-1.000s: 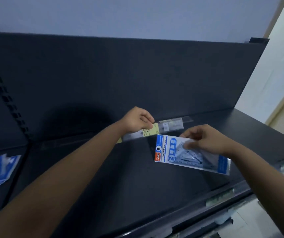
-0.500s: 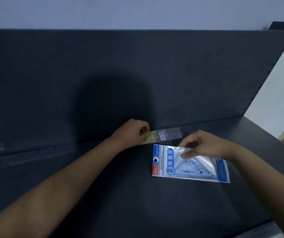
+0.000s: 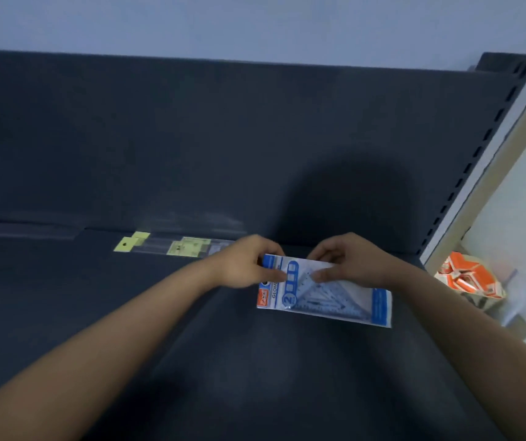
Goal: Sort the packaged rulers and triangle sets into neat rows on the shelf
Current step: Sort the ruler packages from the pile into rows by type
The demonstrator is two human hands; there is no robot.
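A blue-and-white packaged triangle set lies flat on the dark shelf, right of centre. My left hand pinches its upper left end. My right hand pinches its top edge near the middle, thumb on the pack's face. To the left, along the back panel, clear packaged rulers with yellow header cards lie in a row. Another clear ruler pack lies farther left, faint against the shelf.
The shelf's back panel rises behind the packs, with a slotted upright at the right end. Beyond the right edge, orange-and-white packages sit lower down. The front of the shelf shows bare dark surface.
My left hand has let go of the yellow-carded ruler pack, which now lies by the back panel, and has moved right onto the triangle set. The view has shifted so the packs sit farther right.
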